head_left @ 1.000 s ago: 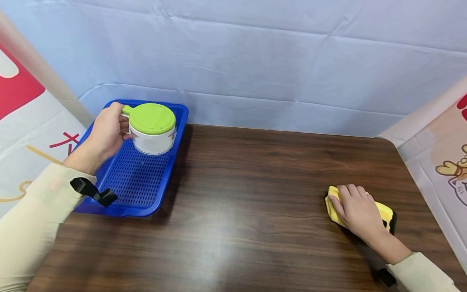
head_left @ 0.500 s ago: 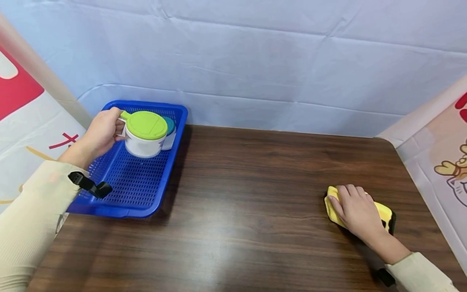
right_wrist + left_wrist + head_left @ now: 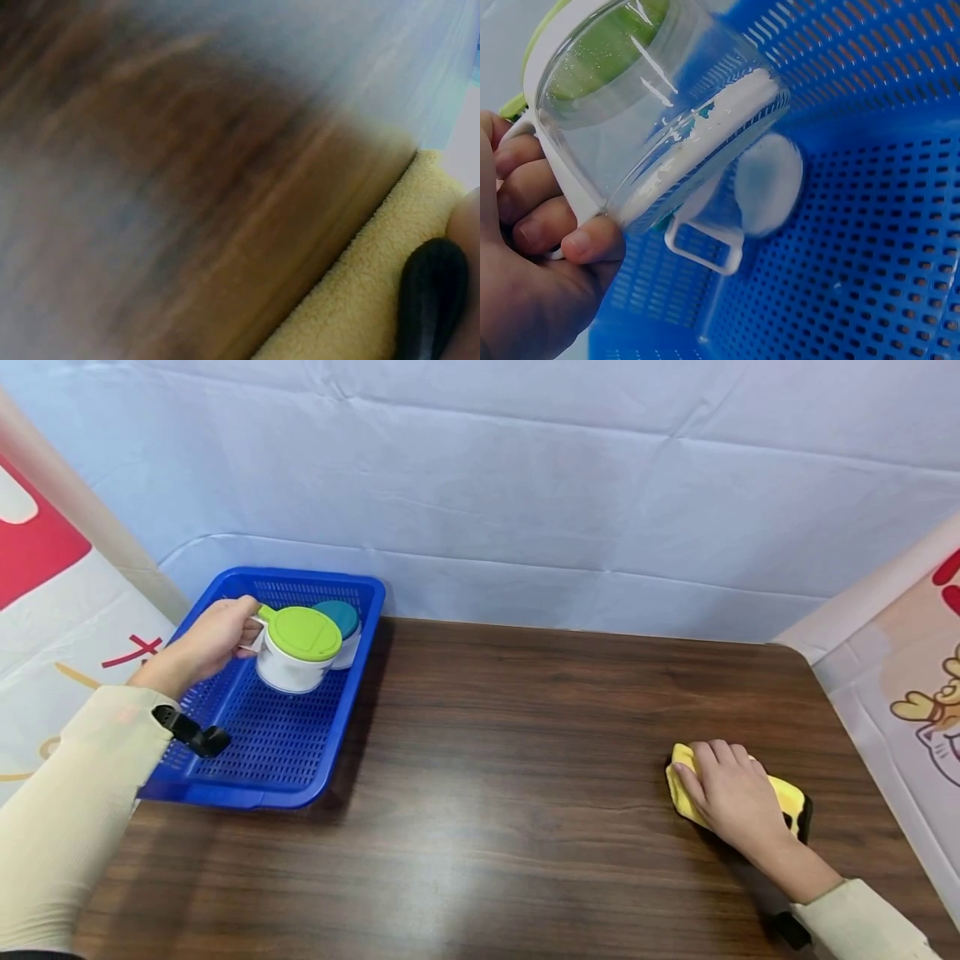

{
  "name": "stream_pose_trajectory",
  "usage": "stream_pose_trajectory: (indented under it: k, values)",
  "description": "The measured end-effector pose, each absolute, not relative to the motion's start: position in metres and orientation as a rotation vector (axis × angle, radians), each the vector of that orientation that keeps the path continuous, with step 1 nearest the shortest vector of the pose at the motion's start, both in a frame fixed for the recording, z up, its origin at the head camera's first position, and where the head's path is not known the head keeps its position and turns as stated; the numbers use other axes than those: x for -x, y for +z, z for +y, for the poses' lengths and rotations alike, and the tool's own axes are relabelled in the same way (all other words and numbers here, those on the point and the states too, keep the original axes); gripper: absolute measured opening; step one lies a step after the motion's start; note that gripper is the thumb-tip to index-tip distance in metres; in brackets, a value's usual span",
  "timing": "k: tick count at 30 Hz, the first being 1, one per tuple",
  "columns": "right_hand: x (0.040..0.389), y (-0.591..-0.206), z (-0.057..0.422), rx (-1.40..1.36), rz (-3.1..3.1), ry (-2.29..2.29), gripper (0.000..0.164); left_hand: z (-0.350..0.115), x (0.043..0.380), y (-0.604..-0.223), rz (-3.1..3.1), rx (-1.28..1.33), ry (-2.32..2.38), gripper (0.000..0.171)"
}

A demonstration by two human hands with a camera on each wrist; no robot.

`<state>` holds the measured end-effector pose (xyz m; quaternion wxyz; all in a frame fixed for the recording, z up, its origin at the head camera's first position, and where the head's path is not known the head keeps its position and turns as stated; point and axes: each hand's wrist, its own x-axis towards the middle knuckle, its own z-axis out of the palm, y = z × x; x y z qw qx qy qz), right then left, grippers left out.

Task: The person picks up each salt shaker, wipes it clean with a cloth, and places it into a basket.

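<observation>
My left hand point(image 3: 221, 631) grips the handle of a seasoning jar point(image 3: 300, 647) with a lime-green lid, inside the blue basket. In the left wrist view, this clear jar point(image 3: 667, 127) tilts and has white powder at its bottom; fingers curl through its white handle. Behind it in the basket stands a second jar with a teal lid point(image 3: 337, 615), partly hidden by the first. Far to the right, my right hand point(image 3: 738, 793) holds a folded yellow cloth point(image 3: 787, 795) with black edging down on the table. The right wrist view catches the fuzzy cloth point(image 3: 352, 307) along its lower right.
The blue perforated basket point(image 3: 341, 735) sits at the left of the dark wood table point(image 3: 510, 777). A pale blue curtain point(image 3: 525, 510) hangs along the back edge, and printed cloth panels flank both sides.
My left hand has lowered the green-lidded jar into the basket and slightly left, bringing the teal-lidded jar behind it into sight. My right hand and the cloth have stayed put.
</observation>
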<state>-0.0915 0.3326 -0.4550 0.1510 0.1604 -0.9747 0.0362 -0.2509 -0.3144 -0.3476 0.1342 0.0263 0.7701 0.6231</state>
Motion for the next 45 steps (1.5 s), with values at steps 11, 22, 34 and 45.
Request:
stream_pose_trajectory:
  k: [11,22,34,45]
  values:
    - [0.091,-0.456,0.332,-0.456,-2.788,0.101,0.03,-0.321,0.258,-0.368,2.225,-0.084,1.718,0.035]
    - [0.091,-0.456,0.333,-0.449,-2.793,0.095,0.03,-0.32,0.259,-0.386,2.214,-0.094,1.624,0.031]
    - [0.091,-0.457,0.332,-0.448,-2.782,0.091,0.03,-0.333,0.257,-0.406,2.054,-0.114,1.686,0.032]
    - [0.092,-0.457,0.333,-0.451,-2.784,0.103,0.029,-0.343,0.258,-0.413,2.109,-0.141,1.604,0.028]
